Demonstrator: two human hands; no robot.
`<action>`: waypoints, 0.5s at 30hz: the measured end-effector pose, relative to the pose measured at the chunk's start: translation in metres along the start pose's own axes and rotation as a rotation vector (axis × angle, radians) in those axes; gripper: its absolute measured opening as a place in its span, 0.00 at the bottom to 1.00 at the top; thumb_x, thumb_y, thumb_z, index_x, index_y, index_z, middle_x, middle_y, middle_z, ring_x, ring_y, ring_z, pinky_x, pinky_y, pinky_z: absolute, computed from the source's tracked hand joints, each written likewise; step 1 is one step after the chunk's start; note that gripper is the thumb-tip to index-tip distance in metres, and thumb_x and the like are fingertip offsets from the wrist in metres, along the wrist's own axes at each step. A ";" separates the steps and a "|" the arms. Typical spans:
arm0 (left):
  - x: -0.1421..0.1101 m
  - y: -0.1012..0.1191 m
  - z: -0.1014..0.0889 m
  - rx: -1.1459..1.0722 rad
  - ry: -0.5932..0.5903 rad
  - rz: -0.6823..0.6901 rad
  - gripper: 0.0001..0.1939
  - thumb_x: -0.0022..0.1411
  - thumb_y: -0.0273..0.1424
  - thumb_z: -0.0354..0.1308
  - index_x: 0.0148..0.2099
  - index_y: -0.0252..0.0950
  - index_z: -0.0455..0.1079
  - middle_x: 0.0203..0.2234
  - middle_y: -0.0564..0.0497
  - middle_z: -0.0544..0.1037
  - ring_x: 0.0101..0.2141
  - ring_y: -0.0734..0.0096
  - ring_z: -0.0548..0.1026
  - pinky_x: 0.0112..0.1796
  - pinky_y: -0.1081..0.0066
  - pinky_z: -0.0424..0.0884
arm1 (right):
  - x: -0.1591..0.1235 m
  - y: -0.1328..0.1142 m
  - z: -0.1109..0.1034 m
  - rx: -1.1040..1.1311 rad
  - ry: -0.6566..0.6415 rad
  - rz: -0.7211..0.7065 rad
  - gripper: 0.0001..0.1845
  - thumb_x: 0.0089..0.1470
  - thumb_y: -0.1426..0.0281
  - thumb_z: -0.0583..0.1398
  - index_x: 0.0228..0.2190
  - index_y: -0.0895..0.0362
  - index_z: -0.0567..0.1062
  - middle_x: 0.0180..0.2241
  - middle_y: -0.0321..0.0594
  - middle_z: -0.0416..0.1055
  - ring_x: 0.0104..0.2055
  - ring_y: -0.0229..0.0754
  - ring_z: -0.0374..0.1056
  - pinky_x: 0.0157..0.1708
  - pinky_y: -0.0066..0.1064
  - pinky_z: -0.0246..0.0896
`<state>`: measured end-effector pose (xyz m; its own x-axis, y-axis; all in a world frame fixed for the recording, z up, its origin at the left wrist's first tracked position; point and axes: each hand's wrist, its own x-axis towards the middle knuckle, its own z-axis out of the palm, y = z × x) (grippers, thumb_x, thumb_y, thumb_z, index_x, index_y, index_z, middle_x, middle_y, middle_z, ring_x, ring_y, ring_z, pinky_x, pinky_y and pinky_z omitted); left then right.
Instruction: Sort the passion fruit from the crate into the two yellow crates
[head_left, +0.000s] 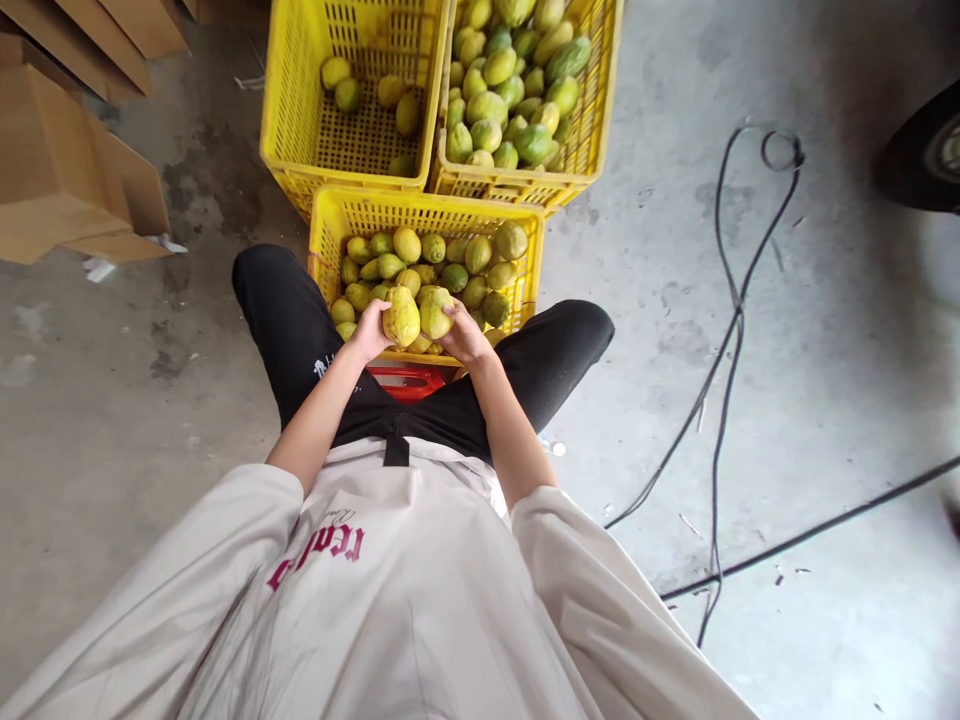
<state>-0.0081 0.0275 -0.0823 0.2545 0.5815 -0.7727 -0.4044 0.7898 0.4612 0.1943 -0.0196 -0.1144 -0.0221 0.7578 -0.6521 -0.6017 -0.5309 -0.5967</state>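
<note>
My left hand [370, 332] is closed around the side of a yellow-green oval fruit [401, 317] with darker blotches. My right hand [465, 335] grips a second yellow-green fruit [434, 312], paler and rounder. Both fruits are side by side above the near yellow crate [427, 205], close together or touching. Many similar fruits, from yellow to dark green, lie in that crate between my knees. Some fingers are hidden beneath the fruits.
Behind stand two more yellow crates: the left one [300, 90] holds several fruits, the right one [600, 110] is piled with them. Cardboard boxes [67, 150] are at the far left. A black cable [739, 310] loops across the floor at right, near a wheel [930, 150].
</note>
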 end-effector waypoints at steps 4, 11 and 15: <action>0.000 -0.006 0.002 0.101 0.071 0.002 0.15 0.71 0.32 0.76 0.55 0.41 0.79 0.49 0.44 0.94 0.61 0.46 0.94 0.53 0.62 0.92 | 0.001 0.001 -0.005 -0.035 0.055 0.028 0.32 0.52 0.62 0.81 0.52 0.41 0.74 0.64 0.36 0.82 0.75 0.61 0.79 0.71 0.65 0.89; -0.005 -0.008 0.001 0.150 0.104 0.005 0.22 0.71 0.34 0.84 0.57 0.46 0.76 0.42 0.52 0.90 0.52 0.52 0.95 0.43 0.67 0.86 | 0.002 0.004 -0.002 -0.009 0.038 0.019 0.31 0.51 0.66 0.82 0.51 0.42 0.76 0.63 0.37 0.83 0.71 0.61 0.81 0.68 0.63 0.89; -0.010 -0.003 0.010 0.102 0.046 0.026 0.13 0.77 0.30 0.73 0.60 0.43 0.80 0.44 0.50 0.93 0.59 0.53 0.95 0.53 0.67 0.89 | 0.005 0.001 -0.001 0.012 -0.026 0.019 0.26 0.53 0.57 0.76 0.52 0.44 0.79 0.59 0.44 0.88 0.71 0.68 0.82 0.67 0.64 0.90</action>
<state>-0.0010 0.0213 -0.0714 0.2034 0.5940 -0.7783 -0.3177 0.7920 0.5214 0.1942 -0.0168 -0.1192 -0.0548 0.7572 -0.6508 -0.6103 -0.5413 -0.5784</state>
